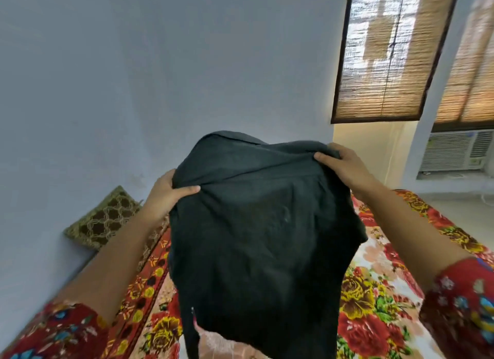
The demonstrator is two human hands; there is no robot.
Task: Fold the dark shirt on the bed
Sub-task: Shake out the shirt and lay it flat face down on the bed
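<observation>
The dark shirt (256, 238) hangs in the air in front of me, held up by its shoulders above the bed (374, 292). My left hand (168, 193) grips the shirt's left shoulder, thumb on the front. My right hand (342, 166) pinches the right shoulder, a little higher. The collar folds over at the top. The lower hem dangles down toward the floral bedspread and hides the middle of the bed.
A brown patterned cushion (104, 219) leans on the blue wall (133, 78) at the left edge of the bed. Bamboo blinds (387, 53) cover the window at the upper right. A window air conditioner (454, 150) sits at the far right.
</observation>
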